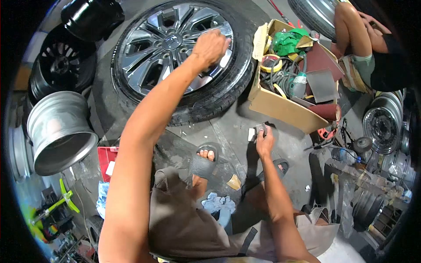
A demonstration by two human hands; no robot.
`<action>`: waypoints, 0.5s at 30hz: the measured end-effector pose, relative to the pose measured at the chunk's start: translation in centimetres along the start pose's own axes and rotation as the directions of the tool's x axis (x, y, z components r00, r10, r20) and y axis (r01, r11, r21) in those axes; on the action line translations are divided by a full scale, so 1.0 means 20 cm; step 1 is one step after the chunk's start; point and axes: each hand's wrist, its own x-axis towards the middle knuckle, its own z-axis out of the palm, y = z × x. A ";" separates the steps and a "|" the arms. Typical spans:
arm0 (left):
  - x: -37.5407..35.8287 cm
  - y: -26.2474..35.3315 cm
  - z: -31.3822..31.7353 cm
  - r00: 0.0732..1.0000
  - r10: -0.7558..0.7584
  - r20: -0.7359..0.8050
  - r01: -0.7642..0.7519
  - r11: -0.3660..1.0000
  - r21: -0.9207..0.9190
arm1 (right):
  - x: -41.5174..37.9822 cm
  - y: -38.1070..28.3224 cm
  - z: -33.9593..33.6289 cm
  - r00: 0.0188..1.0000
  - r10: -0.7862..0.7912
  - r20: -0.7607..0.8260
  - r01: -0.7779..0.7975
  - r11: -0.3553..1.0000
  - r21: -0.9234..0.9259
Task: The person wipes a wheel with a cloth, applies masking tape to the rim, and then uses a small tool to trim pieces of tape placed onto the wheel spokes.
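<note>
A wheel with a silver and black alloy rim (175,61) and a black tire (210,107) lies flat on the floor in front of me. Over the right side of the rim is my left hand (210,49), its fingers curled closed. Whatever they may hold is hidden. Lower down, between the tire and my feet, my right hand (265,142) pinches a small grey flat piece (261,127) whose kind I cannot make out. A small white piece (251,134) shows just left of those fingers.
A cardboard box (285,111) holds cables, tape rolls, sandpaper sheets and a green cloth. Bare and black rims (61,127) stand at left, with more rims (383,127) at right. Another person (357,39) sits at upper right. A blue cloth (219,204) lies between my legs.
</note>
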 end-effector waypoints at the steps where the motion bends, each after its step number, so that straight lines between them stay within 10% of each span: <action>1: 0.02 0.00 -0.04 0.998 -0.002 -0.065 0.003 1.000 0.017 | -0.01 0.04 -0.01 0.997 0.059 0.043 -0.059 0.998 -0.002; 6: 0.25 -0.22 -0.04 0.992 0.049 -0.112 -0.046 0.999 0.025 | -0.02 0.15 -0.02 0.979 0.192 0.070 -0.193 0.981 0.007; 14: 0.51 -0.46 0.37 0.839 -0.338 0.426 0.421 0.899 -0.116 | -0.01 -0.03 -0.15 0.984 -0.176 -0.031 0.167 0.965 -0.201; 15: 0.54 -0.62 0.58 0.916 -0.241 0.322 0.287 0.952 -0.105 | -0.01 0.03 -0.15 0.990 -0.138 0.018 0.139 0.976 -0.167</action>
